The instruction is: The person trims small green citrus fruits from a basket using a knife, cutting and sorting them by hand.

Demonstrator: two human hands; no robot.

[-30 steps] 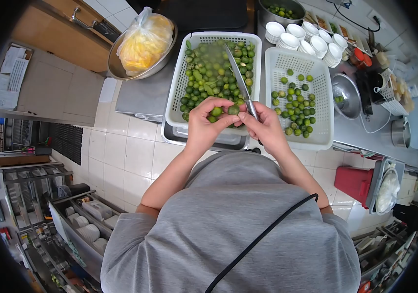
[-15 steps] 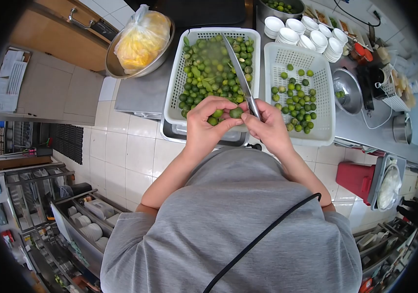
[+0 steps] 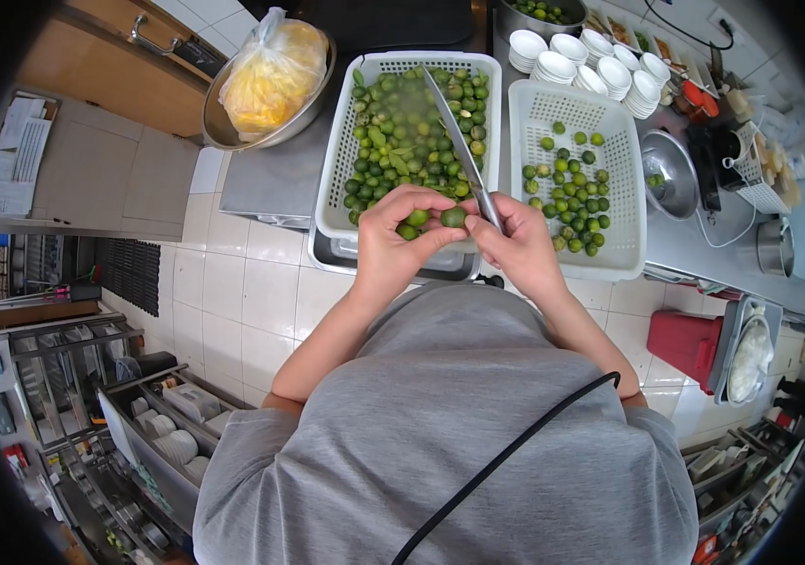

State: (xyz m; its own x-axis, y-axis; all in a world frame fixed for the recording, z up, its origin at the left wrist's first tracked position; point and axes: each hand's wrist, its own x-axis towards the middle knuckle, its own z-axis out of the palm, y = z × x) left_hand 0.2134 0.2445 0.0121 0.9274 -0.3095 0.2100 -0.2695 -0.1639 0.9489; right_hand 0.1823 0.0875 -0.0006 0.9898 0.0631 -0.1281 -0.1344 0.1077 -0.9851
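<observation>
My left hand [image 3: 401, 235] is closed round a few green limes at the near edge of the left white basket [image 3: 331, 202]. One lime [image 3: 453, 217] is pinched at its fingertips, beside the fingers of my right hand [image 3: 517, 240]. My right hand is wrapped round the handle of a knife [image 3: 464, 151], whose blade points up and away over the limes [image 3: 402, 141] in that basket. A few leaves lie among them. To the right stands a second white basket [image 3: 624, 188] holding a smaller group of limes [image 3: 572, 202].
A metal bowl [image 3: 217, 122] with a bag of yellow pieces [image 3: 275, 80] stands at the left. Stacked white cups [image 3: 553, 68], another bowl of limes [image 3: 542, 13] and a metal bowl [image 3: 671, 174] are at the right. A red bin [image 3: 680, 344] stands below.
Over the last second the view has shifted slightly, and the baskets sit a little higher in it. The knife tip has swung slightly left. Both hands keep their hold.
</observation>
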